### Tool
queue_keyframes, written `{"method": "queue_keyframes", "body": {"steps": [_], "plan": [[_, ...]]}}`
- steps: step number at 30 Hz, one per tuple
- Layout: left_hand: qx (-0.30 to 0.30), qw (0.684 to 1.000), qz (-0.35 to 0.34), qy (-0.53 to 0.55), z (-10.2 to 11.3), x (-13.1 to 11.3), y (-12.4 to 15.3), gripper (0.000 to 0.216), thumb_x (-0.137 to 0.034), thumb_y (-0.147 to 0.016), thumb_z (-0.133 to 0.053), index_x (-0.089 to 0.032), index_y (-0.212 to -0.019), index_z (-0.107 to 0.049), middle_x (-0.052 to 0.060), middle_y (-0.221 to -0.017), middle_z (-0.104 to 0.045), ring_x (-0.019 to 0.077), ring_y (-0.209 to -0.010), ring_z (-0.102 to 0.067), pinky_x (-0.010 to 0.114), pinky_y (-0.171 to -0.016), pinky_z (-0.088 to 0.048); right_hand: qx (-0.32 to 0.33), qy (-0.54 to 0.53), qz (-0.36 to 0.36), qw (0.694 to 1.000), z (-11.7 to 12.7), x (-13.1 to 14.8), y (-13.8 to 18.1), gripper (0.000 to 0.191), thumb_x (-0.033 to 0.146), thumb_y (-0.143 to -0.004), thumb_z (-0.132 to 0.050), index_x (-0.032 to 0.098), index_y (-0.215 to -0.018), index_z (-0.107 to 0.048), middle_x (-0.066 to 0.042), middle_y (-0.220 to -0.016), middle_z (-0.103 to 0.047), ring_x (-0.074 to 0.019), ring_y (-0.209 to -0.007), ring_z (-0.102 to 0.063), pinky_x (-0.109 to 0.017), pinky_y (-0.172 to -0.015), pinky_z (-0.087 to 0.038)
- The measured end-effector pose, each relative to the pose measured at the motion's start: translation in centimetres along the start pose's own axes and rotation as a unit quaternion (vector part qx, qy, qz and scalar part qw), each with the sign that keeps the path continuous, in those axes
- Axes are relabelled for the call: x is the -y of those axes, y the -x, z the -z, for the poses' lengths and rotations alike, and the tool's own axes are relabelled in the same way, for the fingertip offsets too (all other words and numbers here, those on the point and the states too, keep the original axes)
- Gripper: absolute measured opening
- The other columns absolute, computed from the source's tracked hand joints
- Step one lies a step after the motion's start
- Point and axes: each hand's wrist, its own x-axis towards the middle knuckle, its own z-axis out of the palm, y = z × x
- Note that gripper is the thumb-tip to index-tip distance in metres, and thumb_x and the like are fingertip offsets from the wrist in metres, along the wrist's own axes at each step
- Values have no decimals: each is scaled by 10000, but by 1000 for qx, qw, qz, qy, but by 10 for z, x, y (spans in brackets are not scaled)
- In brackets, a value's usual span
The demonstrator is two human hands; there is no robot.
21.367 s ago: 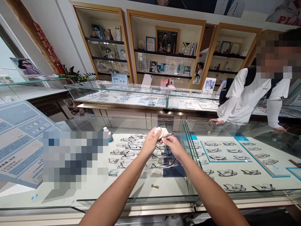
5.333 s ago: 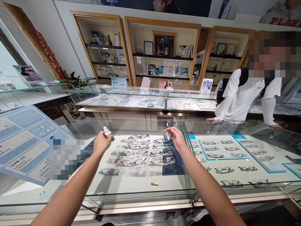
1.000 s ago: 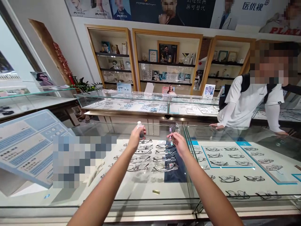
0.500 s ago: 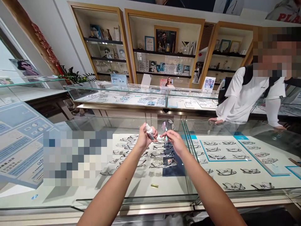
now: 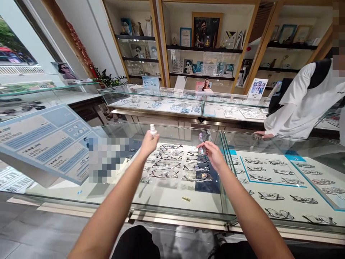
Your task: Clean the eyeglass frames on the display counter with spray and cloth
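My left hand [image 5: 150, 143] is closed around a small white spray bottle [image 5: 152, 129], whose nozzle points up above the fingers over the glass counter. To the right, my right hand [image 5: 214, 153] pinches a pair of eyeglasses [image 5: 205, 135] with round clear lenses that show purplish reflections. The fingertips are just below the lenses, and the exact grip is too small to make out. The bottle and the eyeglasses are well apart. Beneath both hands, rows of eyeglass frames [image 5: 165, 174] lie inside the glass display case [image 5: 164, 192].
A large blue-and-white printed board [image 5: 51, 140] leans at the left, beside a blurred-out patch. More frames [image 5: 271, 196] lie in the case on the right. Across the aisle stands another display counter [image 5: 161, 104], with a person in a white shirt [image 5: 299, 104] leaning at the right.
My left hand with the spray bottle has moved left, away from the eyeglasses. My right hand keeps its pinch. The view has turned left and down, and the person across leans further right.
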Motion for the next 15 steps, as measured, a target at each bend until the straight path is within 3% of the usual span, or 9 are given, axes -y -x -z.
{"method": "queue_keyframes", "body": {"steps": [3, 7, 11, 15], "plan": [[-9, 998, 39, -55, 37, 45, -4, 258, -322, -917, -640, -152, -1109, -614, 100, -1081, -708, 274, -1014, -621, 401, -925, -447, 8, -1, -6, 1000, -2, 1, 1, 270, 526, -863, -745, 257, -871, -748, -33, -966, -784, -192, -788, -600, -313, -694, -428], [-19, 993, 81, -85, 57, 84, 1, 287, -342, -922, -660, -159, -1134, -596, 137, -1120, -727, 305, -1030, -648, 420, -883, -460, 11, 18, -4, 1000, -6, 4, 3, 283, 538, -876, -727, 256, -871, -750, -40, -998, -784, -196, -810, -601, -317, -701, -430], [-20, 990, 95, -102, 58, 100, 3, 276, -370, -924, -644, -186, -1125, -599, 163, -1168, -724, 340, -1060, -673, 439, -876, -477, 1, 24, -2, 1000, -7, 7, 5, 284, 539, -851, -745, 255, -871, -749, -45, -985, -784, -212, -839, -617, -321, -692, -435], [-17, 990, 92, -109, 59, 102, 6, 313, -378, -906, -664, -193, -1147, -590, 142, -1199, -732, 309, -1102, -687, 406, -918, -493, -3, 15, 6, 1000, -3, 7, 6, 268, 515, -844, -757, 249, -874, -748, -52, -989, -789, -211, -842, -627, -319, -682, -436]]}}
